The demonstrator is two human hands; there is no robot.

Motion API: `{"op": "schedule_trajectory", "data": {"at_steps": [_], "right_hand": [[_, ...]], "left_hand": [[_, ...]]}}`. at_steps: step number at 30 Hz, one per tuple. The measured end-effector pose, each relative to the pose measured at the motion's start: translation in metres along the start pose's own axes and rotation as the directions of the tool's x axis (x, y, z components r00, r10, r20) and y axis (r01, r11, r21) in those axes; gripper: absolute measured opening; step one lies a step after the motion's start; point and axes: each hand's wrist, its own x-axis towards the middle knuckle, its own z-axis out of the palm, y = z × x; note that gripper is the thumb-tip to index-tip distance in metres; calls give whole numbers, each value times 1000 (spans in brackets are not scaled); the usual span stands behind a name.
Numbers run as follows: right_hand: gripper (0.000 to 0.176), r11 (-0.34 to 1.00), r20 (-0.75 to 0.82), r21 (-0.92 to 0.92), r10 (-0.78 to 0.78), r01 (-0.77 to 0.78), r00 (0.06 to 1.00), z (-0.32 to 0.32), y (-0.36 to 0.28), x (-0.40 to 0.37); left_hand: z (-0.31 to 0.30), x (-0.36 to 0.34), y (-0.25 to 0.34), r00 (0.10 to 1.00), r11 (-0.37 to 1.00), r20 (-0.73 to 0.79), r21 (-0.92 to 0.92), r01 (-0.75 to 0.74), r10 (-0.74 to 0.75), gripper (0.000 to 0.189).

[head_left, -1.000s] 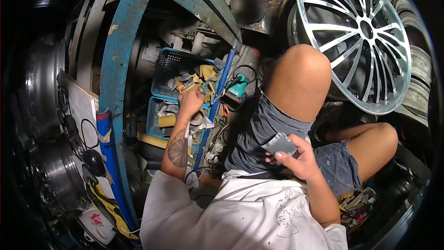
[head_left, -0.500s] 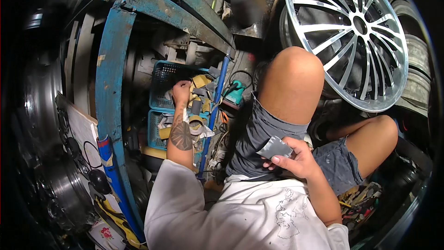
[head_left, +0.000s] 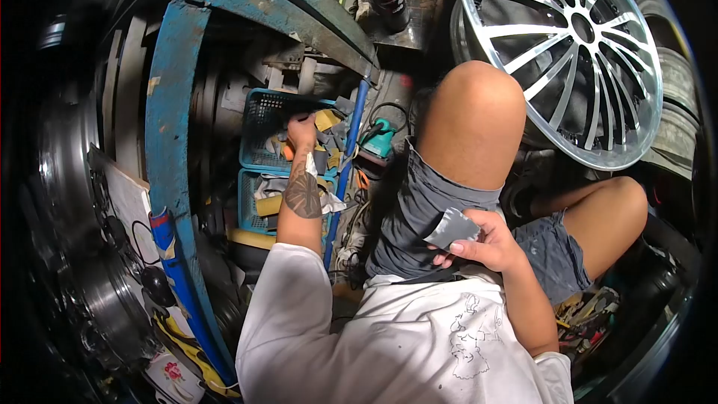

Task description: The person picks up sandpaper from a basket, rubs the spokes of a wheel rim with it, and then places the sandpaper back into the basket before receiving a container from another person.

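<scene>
A: Largest things first?
B: A blue metal frame [head_left: 168, 105] on the left, and a silver spoked wheel [head_left: 559, 31] tilted at the far right. Between them, left of centre, are two blue mesh baskets, a far basket [head_left: 262, 109] and a near basket [head_left: 245, 213].

A: The hands?
B: Well apart. The left hand [head_left: 301, 130] is lowered into the far basket, beside yellow and grey scraps [head_left: 326, 120]; its fingertips are hidden, so I cannot tell whether they hold anything. The right hand [head_left: 490, 239] is nearer the body, over the lap, thumb and fingers pinching a flat grey piece [head_left: 453, 229].

A: Which way does that piece lie?
B: It juts leftward out of the right hand, its long axis seemingly left to right, slightly slanted. The fingers cover part of it. From the left hand it lies nearer the body and to the right.

A: So which hand is closer to what?
B: The right hand is at the grey piece; the left is the one at the scraps, with the person's raised knee [head_left: 479, 116] off to its right.
</scene>
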Motion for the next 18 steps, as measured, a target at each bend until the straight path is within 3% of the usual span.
{"op": "schedule_trajectory", "data": {"at_steps": [2,5,12,15,18], "right_hand": [[26,1000,6,-6,-6,6,1000,-1,0,-1],[26,1000,9,-2,-4,4,1000,-3,0,0],[26,999,46,33,16,-17,999,-7,1,2],[25,999,60,42,24,-27,998,-7,-1,2],[26,999,58,31,27,-28,998,-7,-3,1]], "left_hand": [[2,5,6,994,998,91,47,48,-52,29],[-13,7,17,986,994,161,-100,-32,48,26],[-86,-27,35,954,893,66,-378,-246,291,8],[-102,-40,22,949,791,130,-591,-159,288,2],[-115,-66,23,877,830,66,-364,-423,476,5]]}}
